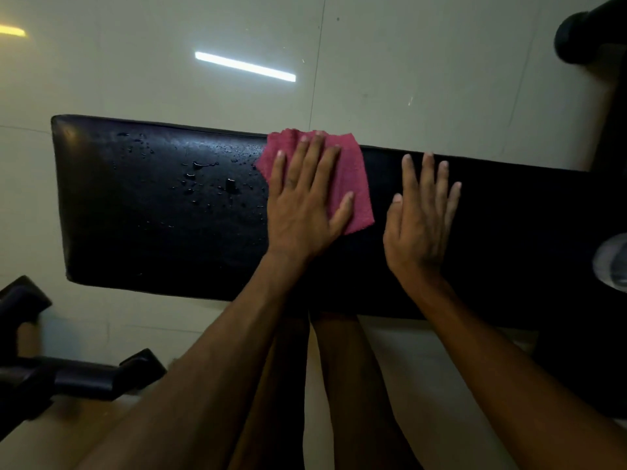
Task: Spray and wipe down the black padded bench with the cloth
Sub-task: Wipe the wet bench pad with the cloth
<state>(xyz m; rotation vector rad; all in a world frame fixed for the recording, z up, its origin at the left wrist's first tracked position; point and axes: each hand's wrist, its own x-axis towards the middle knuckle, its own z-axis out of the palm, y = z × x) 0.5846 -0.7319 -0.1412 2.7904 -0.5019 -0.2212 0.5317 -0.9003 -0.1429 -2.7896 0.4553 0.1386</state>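
Note:
The black padded bench stretches across the view from left to right. Water droplets dot its left half, near the far edge. A pink cloth lies flat on the bench's middle. My left hand presses flat on the cloth with its fingers spread. My right hand rests flat on the bare bench just to the right of the cloth, fingers apart, holding nothing. No spray bottle can be made out for certain.
Pale glossy floor tiles surround the bench and reflect ceiling lights. Black frame parts sit at the lower left. A black roller pad is at the top right. A clear, blurred object shows at the right edge.

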